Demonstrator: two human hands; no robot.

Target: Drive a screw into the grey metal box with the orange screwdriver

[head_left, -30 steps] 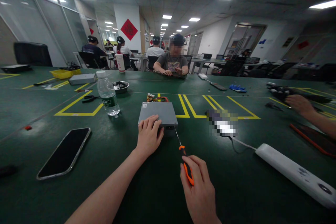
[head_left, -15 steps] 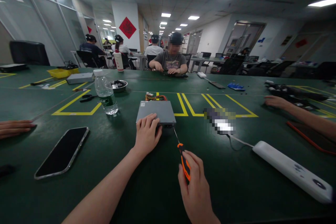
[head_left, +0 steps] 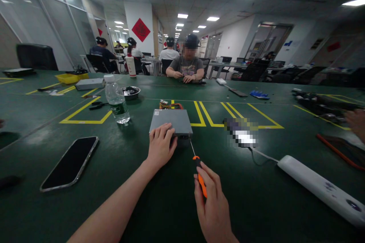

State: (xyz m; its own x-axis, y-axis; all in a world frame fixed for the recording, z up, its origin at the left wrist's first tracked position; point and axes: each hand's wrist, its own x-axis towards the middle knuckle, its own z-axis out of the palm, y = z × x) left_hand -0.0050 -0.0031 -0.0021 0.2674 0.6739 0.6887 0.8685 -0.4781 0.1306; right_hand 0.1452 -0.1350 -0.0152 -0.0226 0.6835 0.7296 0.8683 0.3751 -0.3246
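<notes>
Left hand (head_left: pixel 161 144): unclenched, fingers laid over the box (head_left: pixel 172 117), thumb by its near face.
Right hand (head_left: pixel 213 199): gripping the screwdriver (head_left: pixel 202 184) by its handle.
Screwdriver: long axis leans forward and slightly left, tip at the box's near right corner.
Box: flat on the desk (head_left: pixel 159 212), long axis left to right, wires (head_left: pixel 172 105) at its far side.
Left: bottle (head_left: pixel 118 100), upright; phone (head_left: pixel 70 164) nearer.

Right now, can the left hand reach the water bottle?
Probably yes: from the gray box where the left hand rests, only green tabletop shows on the way to the water bottle.
</notes>
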